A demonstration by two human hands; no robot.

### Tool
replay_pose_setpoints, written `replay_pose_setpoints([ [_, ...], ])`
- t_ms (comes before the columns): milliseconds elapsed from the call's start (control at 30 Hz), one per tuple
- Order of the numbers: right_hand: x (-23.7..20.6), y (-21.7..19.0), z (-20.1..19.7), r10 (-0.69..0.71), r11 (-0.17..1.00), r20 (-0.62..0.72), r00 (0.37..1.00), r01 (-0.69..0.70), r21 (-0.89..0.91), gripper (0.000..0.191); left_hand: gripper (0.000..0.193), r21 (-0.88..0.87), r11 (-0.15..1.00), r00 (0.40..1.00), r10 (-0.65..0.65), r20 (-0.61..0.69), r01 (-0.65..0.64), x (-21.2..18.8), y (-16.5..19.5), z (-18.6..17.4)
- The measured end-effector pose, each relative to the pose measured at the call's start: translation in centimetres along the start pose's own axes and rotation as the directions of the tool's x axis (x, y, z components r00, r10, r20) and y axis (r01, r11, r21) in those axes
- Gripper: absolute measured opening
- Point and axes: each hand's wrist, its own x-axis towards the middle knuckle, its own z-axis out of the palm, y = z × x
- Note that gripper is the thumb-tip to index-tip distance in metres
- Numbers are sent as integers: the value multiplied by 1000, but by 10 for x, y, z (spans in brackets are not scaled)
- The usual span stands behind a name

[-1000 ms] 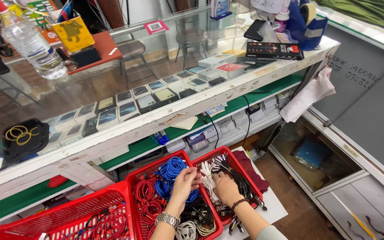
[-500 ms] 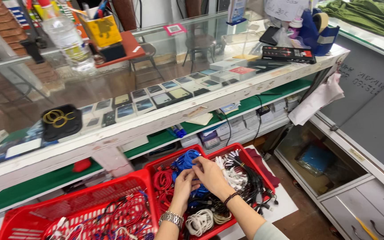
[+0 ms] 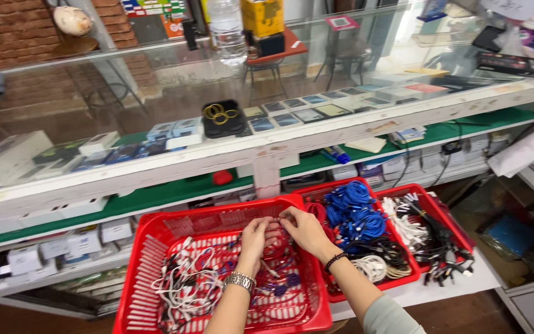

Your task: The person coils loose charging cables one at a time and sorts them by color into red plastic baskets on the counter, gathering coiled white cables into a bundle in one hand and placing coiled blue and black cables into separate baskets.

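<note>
My left hand [image 3: 256,237], with a metal watch on its wrist, and my right hand [image 3: 304,230], with a dark bead bracelet, meet over a large red plastic basket [image 3: 174,226]. Both pinch a thin red cable [image 3: 275,239] above the tangle of white, red and blue cables [image 3: 186,286] lying in that basket. To the right stands a second red basket [image 3: 320,189] with coiled blue cables [image 3: 353,213], and further right a third red basket [image 3: 424,200] with white and black cables.
A glass display counter [image 3: 267,148] with small boxed items, a black tray of gold rings [image 3: 221,116] and a water bottle [image 3: 226,31] runs across above the baskets. Green shelves hold small boxes. A low glass cabinet [image 3: 514,235] stands at right.
The view has swung left. My hands have moved from the middle basket with the blue cables over to the large left basket, and now pinch a red cable there.
</note>
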Motion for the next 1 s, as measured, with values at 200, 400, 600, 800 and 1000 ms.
replay_pose_setpoints([
  [200, -11, -40, 77, 86, 992, 105, 991, -75, -106, 24, 28, -42, 999, 997, -8, -74, 5, -26, 15, -103],
  [400, -29, -55, 141, 390, 864, 312, 866, -227, -450, 34, 29, -18, 999, 993, -49, -105, 48, -48, 16, -172],
  [600, -55, -56, 189, 478, 708, 205, 854, -237, -665, 46, 28, 26, 990, 980, -137, -146, 142, -60, 23, -197],
  [800, -27, -61, 159, 354, 892, 283, 892, -231, -388, 26, 29, 22, 968, 959, -243, -148, 249, -65, 14, -198],
  [1000, -7, -75, 126, 220, 878, 675, 704, -444, 177, 17, 35, 471, 882, 943, 133, -305, 28, -59, 4, -163],
])
